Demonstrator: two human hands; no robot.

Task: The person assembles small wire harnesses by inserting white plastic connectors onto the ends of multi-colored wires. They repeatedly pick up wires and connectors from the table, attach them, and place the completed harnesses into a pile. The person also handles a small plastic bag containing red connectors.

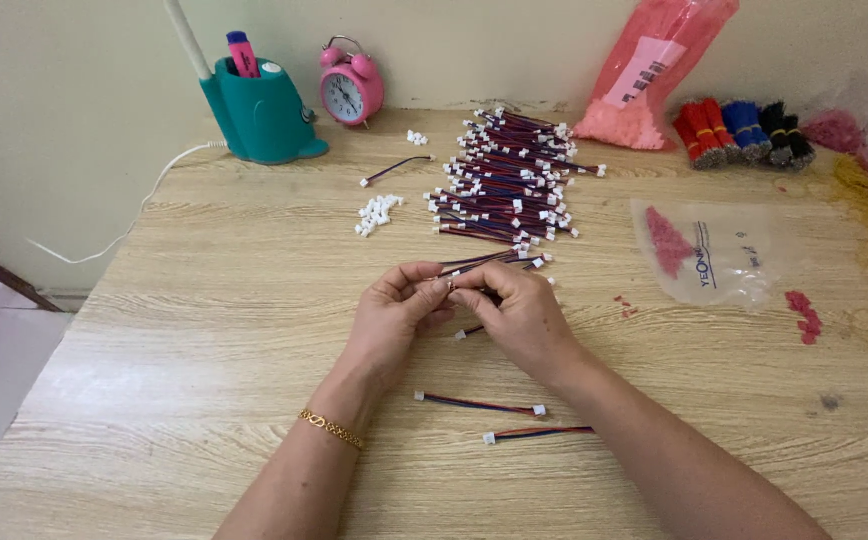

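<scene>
My left hand (394, 310) and my right hand (519, 315) meet over the middle of the wooden table (204, 330), fingertips pinched together on a short wire lead (489, 261) whose white-plugged ends stick out to the right. A large pile of similar red, blue and black wire leads (509, 180) with white plugs lies just beyond my hands. Two finished leads (479, 403) (539, 433) lie near my right forearm. A small heap of loose white connectors (377, 213) sits left of the pile. My left wrist wears a gold bracelet (332, 428).
At the back stand a teal pen holder (259, 115) and a pink alarm clock (351, 88). A pink bag (654, 65), bundles of red, blue and black wires (744, 130) and a clear bag with pink parts (704, 250) lie at the right. A white cable (144, 205) trails left.
</scene>
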